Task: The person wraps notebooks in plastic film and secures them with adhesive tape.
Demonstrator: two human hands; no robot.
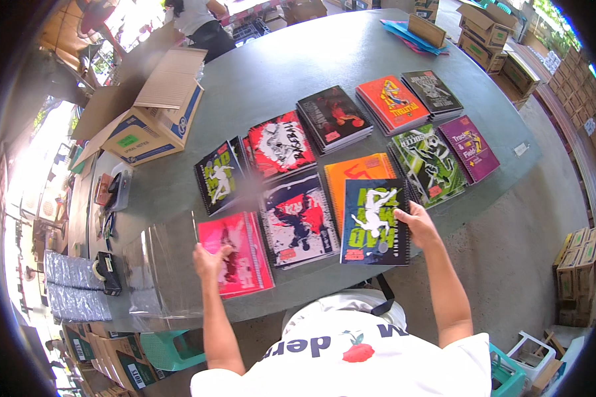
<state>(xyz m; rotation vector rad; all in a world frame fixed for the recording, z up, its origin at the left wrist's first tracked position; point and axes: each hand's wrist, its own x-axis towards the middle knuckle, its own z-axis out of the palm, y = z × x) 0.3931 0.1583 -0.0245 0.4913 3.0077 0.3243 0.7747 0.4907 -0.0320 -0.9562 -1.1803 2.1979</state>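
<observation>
My right hand (pixel 418 225) grips the spiral edge of a dark blue notebook (pixel 371 228) with a white figure and lime lettering, held above an orange notebook (pixel 351 171) that it partly covers. My left hand (pixel 212 261) is closed on the left edge of a pink notebook (pixel 248 264), thumb on its cover. Clear plastic (pixel 162 278) lies beside that hand. Between my hands is a white notebook (pixel 298 221) with a dark figure. A dark notebook (pixel 216 177) with a similar figure lies behind the pink one.
Farther back stand stacks of red (pixel 279 142), black (pixel 333 119), orange-red (pixel 392 102) and green (pixel 428 165) notebooks, with a purple one (pixel 470 149) at right. An open carton (pixel 146 135), a tape dispenser (pixel 107 272) and plastic packs (pixel 76 284) are at left. Another person (pixel 202 26) stands beyond.
</observation>
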